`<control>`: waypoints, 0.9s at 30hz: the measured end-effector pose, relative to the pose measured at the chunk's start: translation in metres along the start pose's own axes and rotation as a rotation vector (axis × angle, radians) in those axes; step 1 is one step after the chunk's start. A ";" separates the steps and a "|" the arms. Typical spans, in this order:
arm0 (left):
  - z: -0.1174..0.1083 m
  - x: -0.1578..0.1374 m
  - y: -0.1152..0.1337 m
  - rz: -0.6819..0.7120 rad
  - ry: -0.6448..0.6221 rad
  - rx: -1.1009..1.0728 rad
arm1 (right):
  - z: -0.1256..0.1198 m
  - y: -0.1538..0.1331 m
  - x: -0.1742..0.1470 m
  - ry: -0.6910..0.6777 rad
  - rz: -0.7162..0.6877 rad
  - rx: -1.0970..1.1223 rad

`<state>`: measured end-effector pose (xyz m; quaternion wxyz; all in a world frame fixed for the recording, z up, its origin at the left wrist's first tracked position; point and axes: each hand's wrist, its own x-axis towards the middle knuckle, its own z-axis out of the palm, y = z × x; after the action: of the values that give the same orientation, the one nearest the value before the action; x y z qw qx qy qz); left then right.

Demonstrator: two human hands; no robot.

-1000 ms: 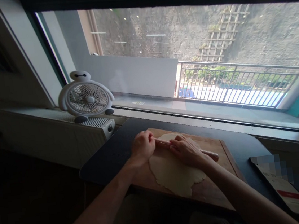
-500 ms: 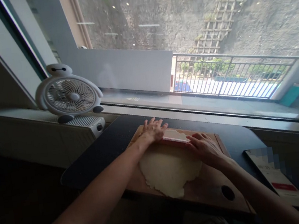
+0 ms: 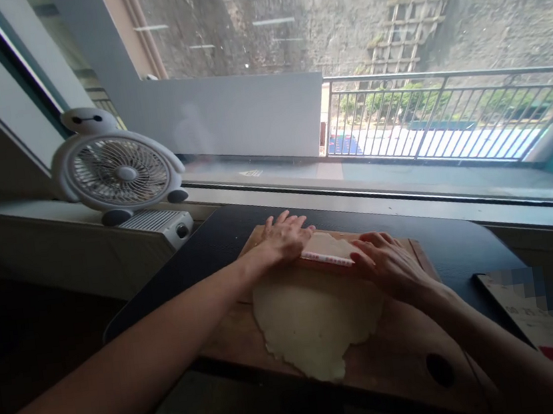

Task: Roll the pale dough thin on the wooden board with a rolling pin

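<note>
A wide, thin sheet of dough [image 3: 316, 323] with a ragged edge lies on a wooden board [image 3: 405, 352]. Across its far part runs a straight red and white printed rolling pin [image 3: 328, 259]; both its ends are hidden under my hands. My left hand [image 3: 287, 236] rests flat over the left end, fingers stretched out and spread. Over the right end lies my right hand [image 3: 384, 261], palm down, its fingers extended and slightly bent. More dough shows beyond the pin, between the hands.
The board sits on a dark table [image 3: 202, 256] beside a window. A white fan [image 3: 125, 175] stands at the left on a ridged white appliance [image 3: 168, 227]. To the right of the board lies a flat box [image 3: 548, 328] with a red stripe. A round dark hole [image 3: 440, 369] pierces the board's near right part.
The view has shifted a little, and board and hands appear slightly larger. Both hands stay on the pin, with slightly more of its printed side showing between them.
</note>
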<state>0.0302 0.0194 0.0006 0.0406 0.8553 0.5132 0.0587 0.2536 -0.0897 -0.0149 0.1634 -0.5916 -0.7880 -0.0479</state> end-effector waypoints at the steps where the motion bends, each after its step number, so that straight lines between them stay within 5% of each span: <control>1: 0.000 0.011 0.001 -0.024 -0.003 -0.010 | 0.001 0.004 0.005 -0.009 0.028 -0.006; 4: -0.001 0.010 -0.001 -0.010 -0.028 -0.018 | 0.001 0.004 0.002 -0.026 0.024 -0.014; 11: -0.007 -0.066 -0.011 0.176 -0.152 0.007 | -0.007 -0.025 -0.044 -0.012 -0.194 -0.001; 20: 0.002 0.042 -0.008 -0.119 -0.084 -0.045 | 0.002 0.016 0.022 -0.119 0.029 0.141; 27: 0.003 -0.034 -0.018 0.059 -0.131 0.013 | -0.007 -0.020 -0.030 -0.028 -0.127 0.115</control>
<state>-0.0013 -0.0020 -0.0070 0.0668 0.8723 0.4844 0.0002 0.2434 -0.1246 -0.0152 0.1825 -0.5309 -0.8276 -0.0047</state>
